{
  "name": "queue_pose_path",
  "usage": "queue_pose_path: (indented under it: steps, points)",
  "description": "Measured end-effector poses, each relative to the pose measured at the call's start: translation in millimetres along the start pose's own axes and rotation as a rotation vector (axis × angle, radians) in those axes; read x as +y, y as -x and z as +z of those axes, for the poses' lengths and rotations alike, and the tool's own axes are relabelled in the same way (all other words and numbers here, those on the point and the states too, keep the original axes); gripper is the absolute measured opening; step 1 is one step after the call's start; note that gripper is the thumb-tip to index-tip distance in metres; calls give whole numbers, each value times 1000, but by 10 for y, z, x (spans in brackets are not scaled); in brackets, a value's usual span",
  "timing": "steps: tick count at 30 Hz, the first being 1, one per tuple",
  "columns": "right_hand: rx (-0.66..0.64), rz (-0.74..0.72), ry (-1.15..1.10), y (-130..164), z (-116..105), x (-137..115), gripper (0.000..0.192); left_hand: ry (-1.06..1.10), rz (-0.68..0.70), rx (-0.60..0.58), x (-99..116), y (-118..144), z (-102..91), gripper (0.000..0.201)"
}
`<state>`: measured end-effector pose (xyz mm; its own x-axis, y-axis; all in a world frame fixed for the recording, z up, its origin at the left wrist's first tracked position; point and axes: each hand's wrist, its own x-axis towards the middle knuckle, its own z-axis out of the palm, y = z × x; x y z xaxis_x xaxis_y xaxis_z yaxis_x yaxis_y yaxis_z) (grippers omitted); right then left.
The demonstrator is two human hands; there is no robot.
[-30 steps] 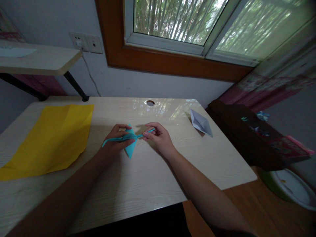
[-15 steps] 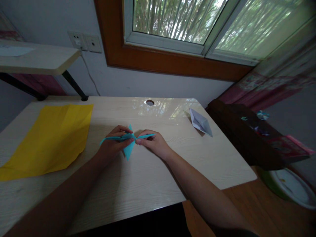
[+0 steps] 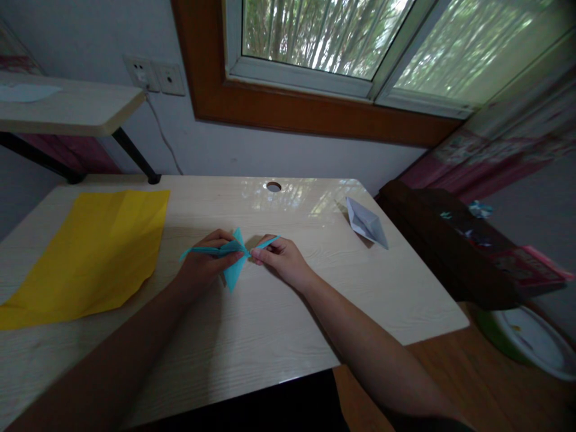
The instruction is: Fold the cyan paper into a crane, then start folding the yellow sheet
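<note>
A folded turquoise paper figure point(image 3: 232, 275) is held between both hands above the desk point(image 3: 270, 324). My left hand point(image 3: 207, 258) is closed round its left part, with a thin strip of paper poking out past the knuckles. The fingers of my right hand point(image 3: 279, 255) pinch the narrow right end, and a pointed tip shows above them. Two flaps spread from the middle, one pointing away from me and one towards me. My fingers hide some of the folds.
A large yellow paper sheet point(image 3: 90, 258) lies at the desk's left. A folded white paper piece point(image 3: 365, 222) rests near the right edge. Behind it the desk has a round cable hole point(image 3: 273, 187). A raised shelf point(image 3: 90, 111) stands at the back left.
My right hand's pinched end of the turquoise paper has shifted slightly right, and its tip now slants more upward. My left hand has hardly moved and keeps its hold.
</note>
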<state>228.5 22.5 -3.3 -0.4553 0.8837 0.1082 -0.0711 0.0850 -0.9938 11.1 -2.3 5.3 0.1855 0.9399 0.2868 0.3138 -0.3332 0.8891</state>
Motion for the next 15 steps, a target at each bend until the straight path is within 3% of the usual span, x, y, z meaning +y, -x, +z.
queue_pose_path:
  steps: [8, 15]
  points:
    - [-30, -80, 88, -11, -9, -40, 26, 32, 3, -60, -37, 24, 4, 15]
    - [69, 5, 48, 1, -22, -58, 29, 21, -22, -80, -30, 21, -14, 14]
